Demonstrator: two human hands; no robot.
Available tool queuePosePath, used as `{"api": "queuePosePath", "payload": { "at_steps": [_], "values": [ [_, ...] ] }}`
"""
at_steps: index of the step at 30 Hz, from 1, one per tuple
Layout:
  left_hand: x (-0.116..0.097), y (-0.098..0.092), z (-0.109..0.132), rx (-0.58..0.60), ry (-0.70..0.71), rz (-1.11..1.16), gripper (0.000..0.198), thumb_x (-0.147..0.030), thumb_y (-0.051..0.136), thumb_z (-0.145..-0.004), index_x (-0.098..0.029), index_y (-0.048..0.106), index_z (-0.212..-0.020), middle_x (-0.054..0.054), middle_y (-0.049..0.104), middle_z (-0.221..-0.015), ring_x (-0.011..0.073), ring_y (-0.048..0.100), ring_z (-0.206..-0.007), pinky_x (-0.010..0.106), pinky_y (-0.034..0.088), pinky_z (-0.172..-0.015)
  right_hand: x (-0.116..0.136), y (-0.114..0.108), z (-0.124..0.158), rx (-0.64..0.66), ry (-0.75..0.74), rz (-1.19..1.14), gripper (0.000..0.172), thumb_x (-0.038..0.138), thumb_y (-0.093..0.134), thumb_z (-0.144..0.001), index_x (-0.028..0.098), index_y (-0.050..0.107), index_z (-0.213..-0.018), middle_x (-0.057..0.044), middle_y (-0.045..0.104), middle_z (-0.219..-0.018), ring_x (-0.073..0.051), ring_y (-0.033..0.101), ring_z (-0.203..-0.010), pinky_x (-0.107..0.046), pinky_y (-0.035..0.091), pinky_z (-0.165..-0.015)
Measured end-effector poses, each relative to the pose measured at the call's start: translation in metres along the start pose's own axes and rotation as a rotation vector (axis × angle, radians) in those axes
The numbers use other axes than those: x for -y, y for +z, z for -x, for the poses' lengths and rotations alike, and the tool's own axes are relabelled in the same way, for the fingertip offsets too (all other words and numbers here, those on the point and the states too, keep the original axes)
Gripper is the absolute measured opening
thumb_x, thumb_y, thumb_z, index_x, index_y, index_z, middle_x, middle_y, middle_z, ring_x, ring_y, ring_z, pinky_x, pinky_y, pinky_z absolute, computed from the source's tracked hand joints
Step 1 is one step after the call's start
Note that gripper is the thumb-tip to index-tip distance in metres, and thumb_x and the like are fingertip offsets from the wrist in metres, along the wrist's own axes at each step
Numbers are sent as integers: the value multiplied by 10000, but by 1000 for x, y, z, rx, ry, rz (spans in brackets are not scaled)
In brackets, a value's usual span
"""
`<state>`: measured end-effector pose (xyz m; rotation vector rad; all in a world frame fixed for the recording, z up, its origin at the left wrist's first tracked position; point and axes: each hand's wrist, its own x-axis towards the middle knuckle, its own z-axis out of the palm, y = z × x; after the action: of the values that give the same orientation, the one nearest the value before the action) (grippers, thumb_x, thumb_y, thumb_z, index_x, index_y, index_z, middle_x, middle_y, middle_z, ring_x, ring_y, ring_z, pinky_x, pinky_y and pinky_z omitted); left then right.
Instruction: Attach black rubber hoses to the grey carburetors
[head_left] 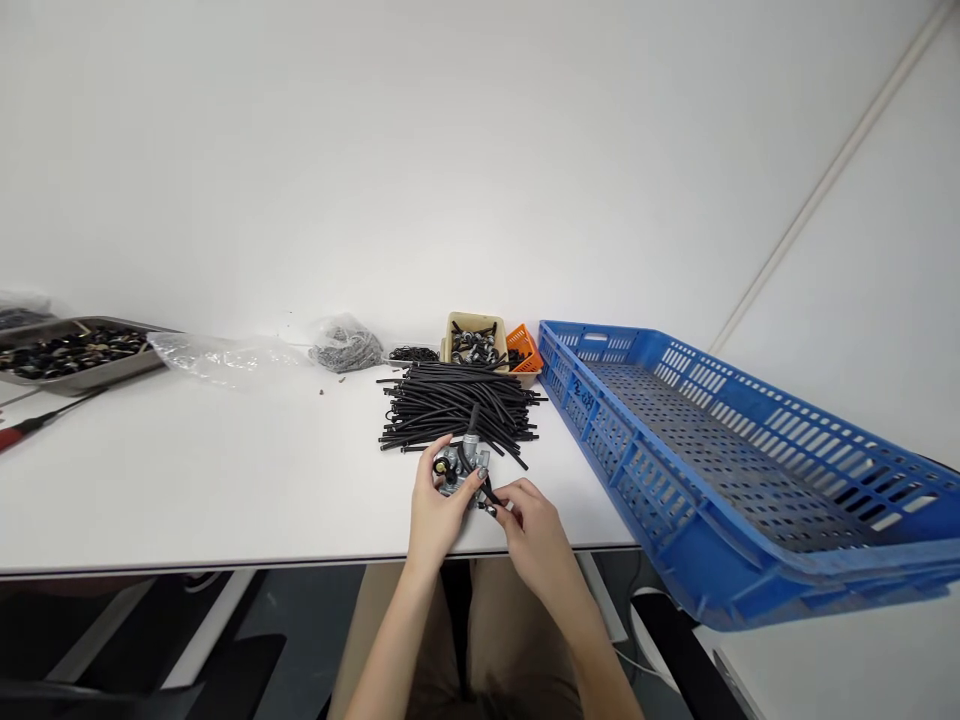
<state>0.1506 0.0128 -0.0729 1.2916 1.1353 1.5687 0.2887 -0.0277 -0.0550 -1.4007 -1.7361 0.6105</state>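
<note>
Near the table's front edge, my left hand (pixel 436 505) is closed around a silver metal carburetor (pixel 454 470) with a black cap on top. A black rubber hose (pixel 486 484) runs down across the carburetor's front. My right hand (pixel 529 515) pinches the lower end of that hose, close to the carburetor's lower right side. Its fingertips partly hide the hose end. Just behind both hands lies a heap of black rubber hoses (pixel 450 400).
A long blue plastic crate (pixel 660 520) stands at right. Behind the heap are a cream bin (pixel 472 322) of small parts and an orange basket (pixel 527 350). Plastic bags (pixel 347 345) and a metal tray (pixel 75 380) of dark parts lie left, near a red-handled tool (pixel 22 432).
</note>
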Motion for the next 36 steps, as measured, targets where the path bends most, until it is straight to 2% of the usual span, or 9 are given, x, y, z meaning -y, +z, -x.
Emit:
{"api": "queuePosePath", "payload": {
  "at_steps": [4, 7, 9, 13, 16, 21, 27, 30, 36],
  "values": [
    [1, 0, 0, -17, -3, -4, 576, -458, 740, -731, -247, 504, -1213, 68, 542, -1201, 247, 533, -1067, 336, 410, -888, -3, 6, 0, -55, -21, -97, 166, 106, 444, -792, 168, 598, -774, -70, 554, -836, -191, 539, -749, -311, 413, -665],
    [1, 0, -1, -20, 0, -2, 571, -464, 734, -733, -249, 502, -1208, 59, 544, -1199, 240, 530, -1065, 337, 393, -909, -2, 12, 1, -88, -19, -260, 133, 192, 493, -822, 151, 615, -789, -76, 528, -860, -167, 542, -684, -302, 452, -606],
    [1, 0, -1, -13, -3, 2, 574, -474, 731, -733, -254, 498, -1210, 52, 561, -1171, 231, 543, -1034, 330, 399, -891, -3, 17, 2, -111, -10, -393, 185, 275, 519, -852, 146, 636, -790, -76, 520, -879, -148, 550, -652, -297, 484, -590],
    [1, 0, -2, -18, -6, 7, 587, -496, 737, -722, -252, 502, -1202, 48, 578, -1134, 224, 557, -1000, 319, 409, -865, -14, 29, 1, -200, 6, -581, 277, 394, 560, -869, 152, 670, -790, -72, 528, -894, -154, 589, -716, -304, 542, -674],
    [1, 0, -2, -30, 1, 12, 588, -504, 742, -716, -237, 513, -1187, 55, 573, -1142, 225, 550, -1019, 309, 415, -865, -25, 35, -5, -204, 29, -643, 288, 423, 602, -837, 145, 668, -793, -71, 557, -879, -158, 606, -703, -315, 548, -681],
    [1, 0, -2, -26, -14, 31, 607, -516, 747, -707, -227, 519, -1190, 66, 580, -1125, 225, 565, -989, 308, 437, -835, -31, 32, -11, -182, 87, -604, 237, 379, 603, -803, 142, 608, -819, -34, 596, -647, -161, 576, -616, -291, 488, -616],
    [3, 0, -3, -35, -10, 49, 623, -546, 745, -705, -210, 532, -1184, 80, 590, -1121, 229, 576, -978, 303, 452, -816, -23, 32, -10, -252, 3, -288, 147, 255, 499, -824, 148, 599, -835, -74, 610, -831, -172, 546, -719, -295, 442, -663],
    [7, 0, -4, -56, -4, 57, 580, -606, 656, -771, -217, 531, -1183, 81, 577, -1155, 226, 560, -1018, 308, 442, -860, -22, 34, -12, -289, -14, -213, 138, 181, 453, -802, 153, 582, -844, -80, 580, -888, -177, 543, -749, -314, 446, -696],
    [15, -2, -6, -87, -8, 99, 550, -654, 532, -840, -232, 515, -1193, 79, 536, -1235, 227, 508, -1116, 319, 403, -946, -22, 35, -16, -192, -22, -502, 153, 277, 578, -783, 168, 559, -888, -94, 518, -1017, -197, 571, -890, -320, 488, -737]
  ]
}}
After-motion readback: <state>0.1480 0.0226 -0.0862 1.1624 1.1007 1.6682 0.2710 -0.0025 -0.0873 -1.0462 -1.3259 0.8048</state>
